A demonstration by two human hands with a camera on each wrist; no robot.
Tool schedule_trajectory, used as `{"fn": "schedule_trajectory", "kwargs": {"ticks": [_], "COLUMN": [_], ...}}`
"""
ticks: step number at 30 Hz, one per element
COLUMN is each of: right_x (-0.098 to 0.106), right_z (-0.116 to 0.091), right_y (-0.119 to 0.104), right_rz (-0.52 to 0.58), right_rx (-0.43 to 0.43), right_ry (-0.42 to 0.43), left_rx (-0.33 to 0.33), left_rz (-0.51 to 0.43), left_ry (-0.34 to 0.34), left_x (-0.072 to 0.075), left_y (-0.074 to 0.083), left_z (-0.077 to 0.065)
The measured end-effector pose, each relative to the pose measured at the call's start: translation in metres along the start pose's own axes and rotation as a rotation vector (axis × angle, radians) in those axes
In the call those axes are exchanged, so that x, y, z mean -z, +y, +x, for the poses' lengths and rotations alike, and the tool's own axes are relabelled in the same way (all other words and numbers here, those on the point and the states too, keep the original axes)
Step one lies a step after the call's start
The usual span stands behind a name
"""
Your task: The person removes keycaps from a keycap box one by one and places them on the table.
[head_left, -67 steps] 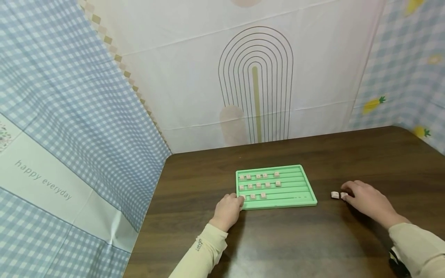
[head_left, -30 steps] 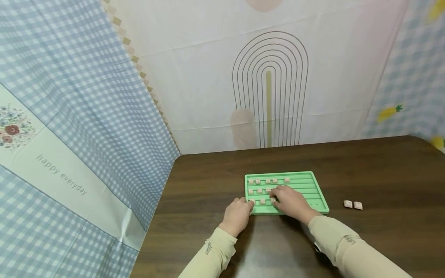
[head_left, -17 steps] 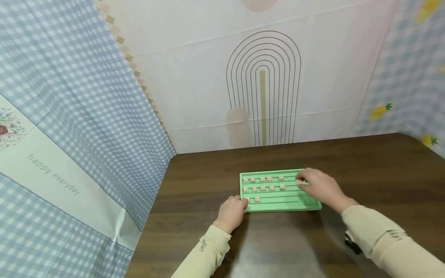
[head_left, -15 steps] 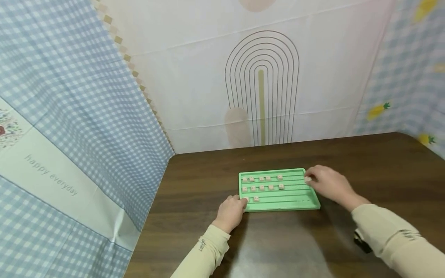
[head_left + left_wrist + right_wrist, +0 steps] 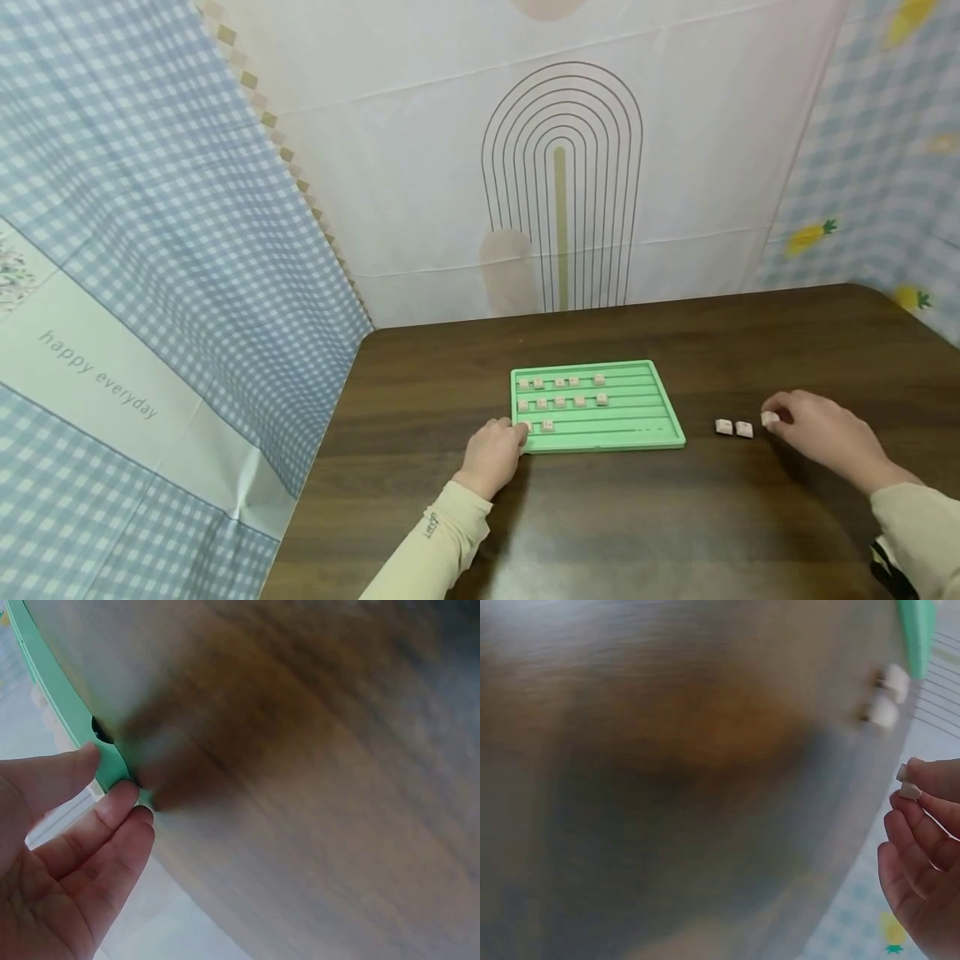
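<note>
right hand is closed at thumb and fingertips on a white key, held just beside two loose keys, at their three o'clock; whether the table is touched by the held key cannot be told. by the left hand, a green tray is gripped at its eight o'clock corner, thumb and fingers clamped on the edge, with rows of other keys inside. the loose pair is seen near the tray, toward three o'clock. from here, the held key could be dropped if the pinch, made only at the tips, were slackened. the loose pair could be scattered if brushed by the knuckles, and the other keys could be jostled if the tray were tugged or squeezed unevenly.
</note>
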State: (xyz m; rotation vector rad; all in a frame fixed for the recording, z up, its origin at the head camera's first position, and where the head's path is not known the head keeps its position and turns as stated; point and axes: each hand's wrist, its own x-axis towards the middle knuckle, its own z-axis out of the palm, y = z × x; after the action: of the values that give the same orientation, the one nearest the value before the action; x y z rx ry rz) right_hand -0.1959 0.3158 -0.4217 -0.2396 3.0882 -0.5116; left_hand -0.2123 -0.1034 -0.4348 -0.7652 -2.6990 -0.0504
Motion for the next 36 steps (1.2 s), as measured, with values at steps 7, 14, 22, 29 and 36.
{"fn": "schedule_trajectory", "kwargs": {"ticks": [7, 14, 22, 29, 36], "right_x": [-0.020, -0.022, -0.005, -0.001, -0.028], "right_z": [-0.002, -0.001, 0.006, 0.035, 0.069], "right_y": [0.009, 0.006, -0.001, -0.064, -0.133], "right_rz": [0.021, 0.010, 0.014, 0.028, 0.082], "right_rx": [-0.014, -0.001, 0.006, 0.164, 0.255], "right_ry": [-0.023, 0.001, 0.055, 0.204, 0.160], "left_rx": [0.010, 0.007, -0.008, -0.017, -0.010], "left_rz": [-0.040, -0.075, -0.046, -0.038, -0.055], "left_ry": [-0.024, -0.024, -0.035, -0.028, -0.029], "left_x": [-0.002, -0.003, -0.001, -0.002, -0.004], "left_y": [-0.002, -0.006, -0.003, -0.005, -0.002], "left_z": [0.000, -0.002, -0.003, -0.004, -0.006]}}
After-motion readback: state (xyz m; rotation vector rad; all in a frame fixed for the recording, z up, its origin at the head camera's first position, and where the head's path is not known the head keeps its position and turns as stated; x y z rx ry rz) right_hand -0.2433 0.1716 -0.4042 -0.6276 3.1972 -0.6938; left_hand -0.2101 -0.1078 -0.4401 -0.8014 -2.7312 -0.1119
